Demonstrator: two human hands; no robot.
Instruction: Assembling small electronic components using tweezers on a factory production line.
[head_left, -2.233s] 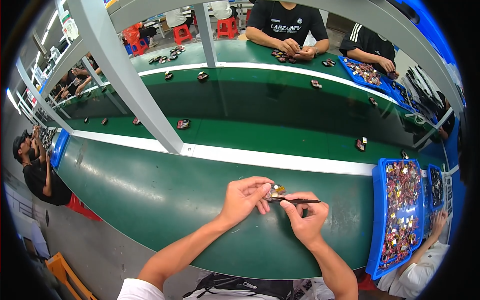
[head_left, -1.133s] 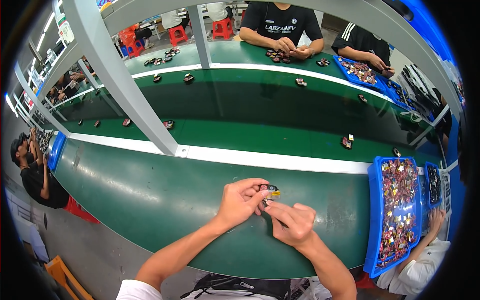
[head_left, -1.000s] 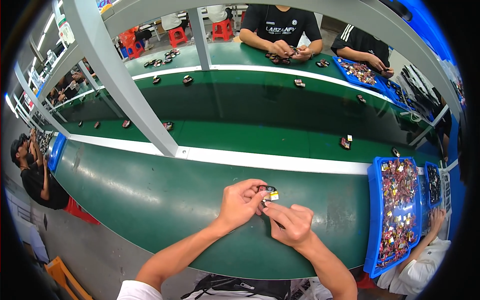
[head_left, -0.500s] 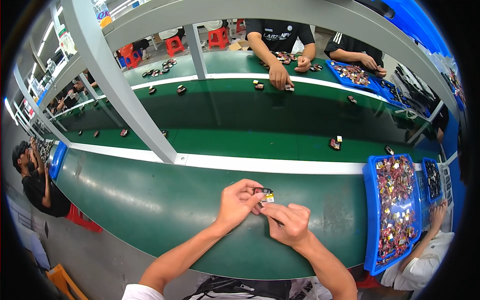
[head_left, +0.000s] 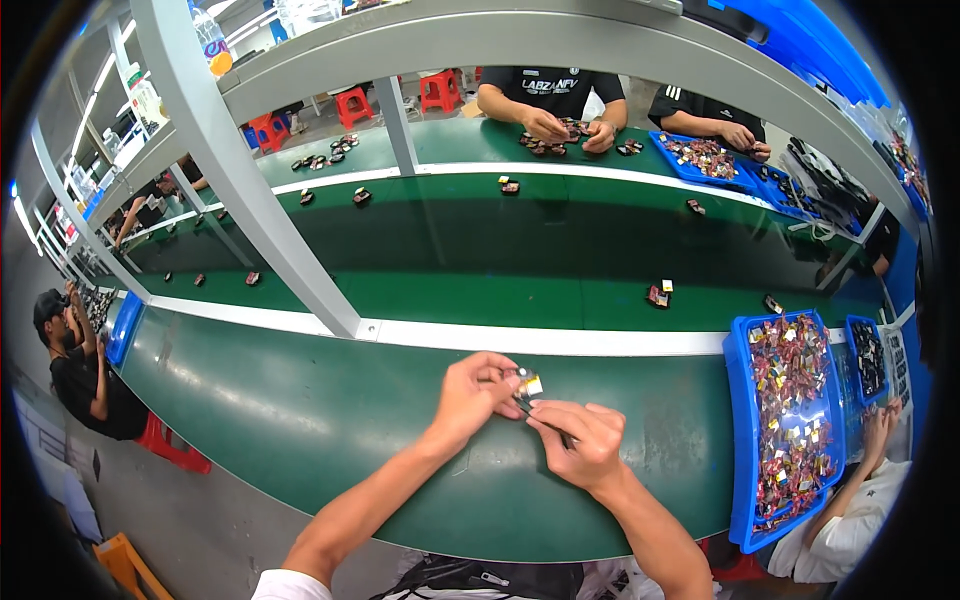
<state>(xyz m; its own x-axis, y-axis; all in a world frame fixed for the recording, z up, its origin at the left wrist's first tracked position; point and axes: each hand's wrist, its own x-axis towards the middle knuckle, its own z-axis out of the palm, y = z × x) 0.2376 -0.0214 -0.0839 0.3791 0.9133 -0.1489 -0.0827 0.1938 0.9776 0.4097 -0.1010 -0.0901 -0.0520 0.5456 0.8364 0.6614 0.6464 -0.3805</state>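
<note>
Close over the green worktable [head_left: 330, 430], my left hand [head_left: 468, 400] is closed on a small black electronic part [head_left: 523, 377]. A yellow-and-white tab [head_left: 534, 386] sticks out on the right of that part. My right hand [head_left: 584, 445] is closed around a thin dark tool [head_left: 526, 405], whose tip reaches the lower side of the part. Fingers cover much of both things, so the tool's exact kind does not show.
At my right stands a blue tray [head_left: 741, 440] of small red-wired parts, beside a smaller blue tray [head_left: 853, 335] of black pieces. Beyond a white rail [head_left: 460, 337], a green conveyor belt [head_left: 450, 290] carries scattered parts. A grey frame post [head_left: 250, 190] rises at left. Co-workers sit around.
My hands stay together while the black part has tilted between my fingers. Across the belt, a co-worker's hand has drawn back from the belt to a pile. Belt parts have shifted slightly.
</note>
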